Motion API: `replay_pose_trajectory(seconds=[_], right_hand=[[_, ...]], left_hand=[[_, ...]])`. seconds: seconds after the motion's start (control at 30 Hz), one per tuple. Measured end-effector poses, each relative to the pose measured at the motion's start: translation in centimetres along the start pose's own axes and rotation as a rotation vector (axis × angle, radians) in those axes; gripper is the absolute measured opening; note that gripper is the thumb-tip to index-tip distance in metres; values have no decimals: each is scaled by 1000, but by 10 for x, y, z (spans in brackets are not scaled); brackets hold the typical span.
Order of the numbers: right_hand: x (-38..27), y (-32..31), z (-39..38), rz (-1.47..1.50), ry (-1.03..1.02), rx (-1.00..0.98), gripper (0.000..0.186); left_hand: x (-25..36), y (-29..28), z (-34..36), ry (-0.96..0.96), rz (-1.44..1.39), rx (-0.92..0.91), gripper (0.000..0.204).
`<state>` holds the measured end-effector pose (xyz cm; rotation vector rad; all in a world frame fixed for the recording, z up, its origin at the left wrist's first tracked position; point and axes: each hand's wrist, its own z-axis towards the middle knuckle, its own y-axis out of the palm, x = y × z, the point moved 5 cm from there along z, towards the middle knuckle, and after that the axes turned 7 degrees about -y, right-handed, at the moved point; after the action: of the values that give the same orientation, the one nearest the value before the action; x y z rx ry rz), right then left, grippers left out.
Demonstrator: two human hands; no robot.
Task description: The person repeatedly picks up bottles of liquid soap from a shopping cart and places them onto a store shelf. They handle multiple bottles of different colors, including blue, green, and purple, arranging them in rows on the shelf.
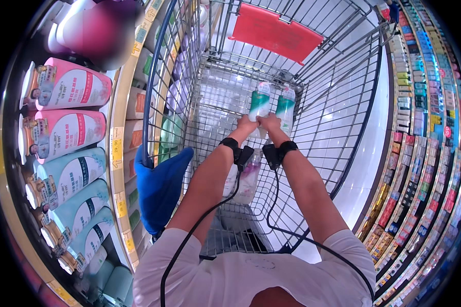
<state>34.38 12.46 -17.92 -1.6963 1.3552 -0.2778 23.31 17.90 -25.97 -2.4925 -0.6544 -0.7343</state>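
Note:
Both of my arms reach down into a metal shopping cart [338, 117]. My left hand [247, 124] is closed at the near end of a green-and-white bottle [260, 104]. From the other side my right hand [270, 123] closes on the same end, its fingers partly hidden. A second green-and-white bottle [285, 107] stands just right of the first, close to my right hand. Below my wrists, partly covered by straps and cables, a clear-and-purple bottle [249, 179] rests in the cart.
Pink bottles [71, 130] and pale blue bottles [77, 176] line the left shelf. A blue cloth [161, 189] hangs over the cart's left rim. The cart has a red panel [274, 33] at its far end. Shelves of small packages [415, 179] run along the right, across the aisle.

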Motion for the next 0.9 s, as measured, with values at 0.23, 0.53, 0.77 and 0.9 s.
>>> replay_pose_trajectory(seconds=[0.23,0.53,0.77,0.9], right_hand=[[-20,-2,-27,854,-11,-245,49],[-103,-128,-199,874,-314,-234,50],[-130,-135,-355,814,-621,-641,44],[-142,-112,-427,726,-690,-715,40]], left_hand=[[36,-53,-82,108,-543,-61,38],[71,-145,-286,477,-688,52,54],[15,-195,-471,481,-777,-78,53],[-33,-212,-533,488,-749,-12,67]])
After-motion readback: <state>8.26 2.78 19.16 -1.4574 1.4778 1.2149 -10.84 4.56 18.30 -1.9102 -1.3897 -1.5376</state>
